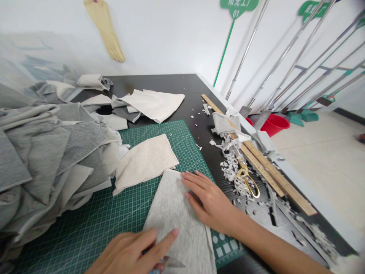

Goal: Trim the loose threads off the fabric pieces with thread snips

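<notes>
A folded light grey knit fabric piece (176,213) lies on the green cutting mat (196,148) in front of me. My right hand (207,199) rests flat on its right side, fingers stretched out. At the bottom, my left hand (134,251) is closed around a small tool with a pointed metal blade (174,262); a bit of blue shows at its handle, and the rest is hidden by the fingers. The left index finger points across the grey fabric. Just beyond lies a cream fabric piece (148,161), its near right corner close to the grey one.
A large heap of grey fabric pieces (48,152) covers the left side. More cream cloth (156,104) lies at the back. On the right are gold-handled scissors (245,179), wooden rulers (265,167) and fabric scraps (228,148). Beyond the table edge stands a red bucket (275,125).
</notes>
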`<act>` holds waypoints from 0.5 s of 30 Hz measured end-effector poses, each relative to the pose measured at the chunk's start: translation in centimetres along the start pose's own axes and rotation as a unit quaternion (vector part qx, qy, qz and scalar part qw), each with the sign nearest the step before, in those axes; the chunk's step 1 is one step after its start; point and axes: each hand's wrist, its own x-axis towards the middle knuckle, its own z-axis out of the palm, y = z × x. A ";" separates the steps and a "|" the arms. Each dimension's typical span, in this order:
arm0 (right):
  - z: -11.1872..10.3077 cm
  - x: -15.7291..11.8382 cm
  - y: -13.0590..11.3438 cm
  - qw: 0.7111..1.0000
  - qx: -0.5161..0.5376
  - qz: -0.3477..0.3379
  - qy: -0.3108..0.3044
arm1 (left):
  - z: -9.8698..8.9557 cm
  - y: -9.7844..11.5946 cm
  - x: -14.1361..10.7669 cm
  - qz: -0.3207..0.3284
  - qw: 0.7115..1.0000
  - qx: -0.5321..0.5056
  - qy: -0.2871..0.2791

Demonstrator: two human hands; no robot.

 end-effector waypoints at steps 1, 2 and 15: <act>0.0 0.0 0.0 1.000 -0.001 0.000 -0.001 | 0.0 0.0 0.0 -0.010 1.000 0.008 -0.014; 0.0 0.0 0.0 1.000 -0.001 0.001 -0.001 | -0.1 0.0 -0.1 -0.019 0.999 0.014 -0.024; -0.1 0.0 -0.1 1.000 -0.003 0.001 -0.002 | -0.7 -0.5 -0.1 -0.018 1.000 -0.013 -0.008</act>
